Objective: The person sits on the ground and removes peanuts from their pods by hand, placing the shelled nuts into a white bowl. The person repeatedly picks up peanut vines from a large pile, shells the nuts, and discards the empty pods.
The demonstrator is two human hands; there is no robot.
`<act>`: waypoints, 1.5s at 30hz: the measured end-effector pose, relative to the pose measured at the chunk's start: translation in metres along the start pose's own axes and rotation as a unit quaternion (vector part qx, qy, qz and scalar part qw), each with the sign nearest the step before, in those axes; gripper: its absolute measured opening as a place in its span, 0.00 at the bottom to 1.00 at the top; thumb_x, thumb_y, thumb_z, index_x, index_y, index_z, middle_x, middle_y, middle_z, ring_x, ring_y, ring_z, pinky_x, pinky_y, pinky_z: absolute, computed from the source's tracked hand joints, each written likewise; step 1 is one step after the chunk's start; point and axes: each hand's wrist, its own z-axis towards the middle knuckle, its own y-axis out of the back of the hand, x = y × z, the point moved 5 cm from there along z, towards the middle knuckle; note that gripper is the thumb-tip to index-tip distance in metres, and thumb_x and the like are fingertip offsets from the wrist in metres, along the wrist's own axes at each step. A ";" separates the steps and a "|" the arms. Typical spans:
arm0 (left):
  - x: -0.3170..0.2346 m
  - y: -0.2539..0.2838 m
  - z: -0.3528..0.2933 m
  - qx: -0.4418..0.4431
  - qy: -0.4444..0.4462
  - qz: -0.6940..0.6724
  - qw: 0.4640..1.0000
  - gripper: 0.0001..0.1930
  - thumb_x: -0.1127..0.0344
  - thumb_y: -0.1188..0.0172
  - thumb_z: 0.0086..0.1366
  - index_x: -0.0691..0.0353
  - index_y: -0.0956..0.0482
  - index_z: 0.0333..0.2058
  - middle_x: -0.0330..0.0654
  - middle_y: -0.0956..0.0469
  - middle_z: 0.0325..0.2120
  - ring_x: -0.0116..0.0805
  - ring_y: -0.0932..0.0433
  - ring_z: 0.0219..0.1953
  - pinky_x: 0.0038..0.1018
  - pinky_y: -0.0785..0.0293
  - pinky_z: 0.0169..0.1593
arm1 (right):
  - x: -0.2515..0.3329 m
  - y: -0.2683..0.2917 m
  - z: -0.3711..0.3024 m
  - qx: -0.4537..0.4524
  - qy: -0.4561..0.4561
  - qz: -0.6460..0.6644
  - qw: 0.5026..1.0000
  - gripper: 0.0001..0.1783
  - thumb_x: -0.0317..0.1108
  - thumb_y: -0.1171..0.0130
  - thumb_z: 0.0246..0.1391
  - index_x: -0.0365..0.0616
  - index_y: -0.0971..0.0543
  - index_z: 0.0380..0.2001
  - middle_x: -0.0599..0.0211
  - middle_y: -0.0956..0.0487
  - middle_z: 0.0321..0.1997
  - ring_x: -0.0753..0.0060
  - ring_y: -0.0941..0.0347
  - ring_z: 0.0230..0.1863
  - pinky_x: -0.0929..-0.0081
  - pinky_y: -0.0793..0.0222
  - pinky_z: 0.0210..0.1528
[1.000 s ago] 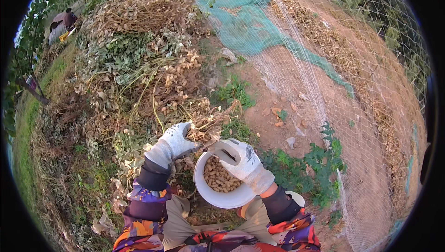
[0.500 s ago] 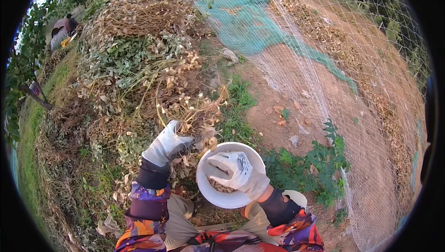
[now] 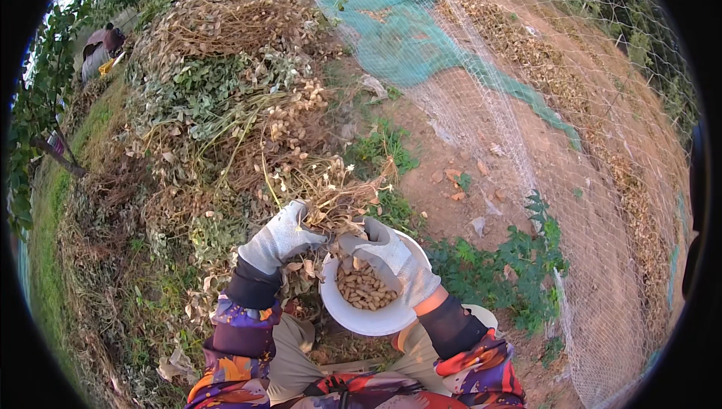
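Bundle of dried peanut plant (image 3: 338, 202), brown and tangled with a few pale tips, at the centre of the frame, just above a white bucket. The left hand (image 3: 282, 237), in a pale work glove with grey fingers, is clamped on the bundle's lower left side. The right hand (image 3: 387, 255), gloved to match, is at the bundle's lower right, over the bucket's upper edge; its fingertips are partly lost among the dry leaves, so I cannot tell whether they are pinched together on a pod.

The round bucket (image 3: 368, 326), below centre, holds a layer of loose tan peanuts (image 3: 367, 290). Both forearms rise from the lower edge in dark cuffs and brightly patterned sleeves (image 3: 233, 360), with beige trousers (image 3: 289, 349) between them.

A large heap of pulled plants (image 3: 226, 33), brown with patches of green leaf, fills the upper left and runs down toward the left hand. Right of centre is bare reddish soil (image 3: 436, 161), with a leafy green plant (image 3: 519, 277) beside the bucket. Pale netting (image 3: 602, 296) covers the right side, and green mesh (image 3: 406, 44) lies at upper centre. At far upper left, another person (image 3: 98, 51) is bent over near a tree (image 3: 45, 100).
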 end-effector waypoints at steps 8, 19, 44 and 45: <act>0.002 -0.002 0.002 -0.037 -0.073 0.106 0.991 0.33 0.65 0.32 0.43 0.70 0.32 0.49 0.52 0.24 0.38 0.39 0.25 0.40 0.29 0.29 0.45 | -0.040 -0.002 0.009 0.032 -0.008 0.188 0.982 0.12 0.33 0.44 0.51 0.36 0.27 0.37 0.68 0.24 0.30 0.77 0.27 0.29 0.80 0.32 0.30; -0.030 -0.031 -0.008 -0.044 -0.075 0.303 0.949 0.23 0.58 0.38 0.46 0.60 0.28 0.42 0.50 0.22 0.33 0.47 0.24 0.39 0.34 0.29 0.42 | -0.042 0.004 0.031 -0.027 0.064 -0.532 0.844 0.24 0.49 0.45 0.48 0.43 0.26 0.42 0.50 0.24 0.38 0.50 0.28 0.41 0.62 0.32 0.44; -0.011 -0.062 0.004 0.025 -0.067 0.363 0.929 0.24 0.60 0.39 0.47 0.57 0.27 0.45 0.50 0.23 0.29 0.46 0.23 0.34 0.35 0.28 0.39 | -0.055 0.008 0.015 0.052 0.059 -0.690 0.719 0.14 0.31 0.56 0.53 0.44 0.24 0.40 0.56 0.22 0.39 0.56 0.25 0.41 0.63 0.30 0.47; -0.008 -0.062 0.004 0.034 -0.044 0.391 0.919 0.25 0.59 0.40 0.47 0.56 0.28 0.47 0.50 0.23 0.32 0.45 0.23 0.36 0.35 0.29 0.42 | -0.050 0.008 0.011 -0.026 0.124 -0.648 0.751 0.12 0.31 0.56 0.52 0.43 0.23 0.32 0.55 0.21 0.35 0.54 0.24 0.37 0.63 0.30 0.46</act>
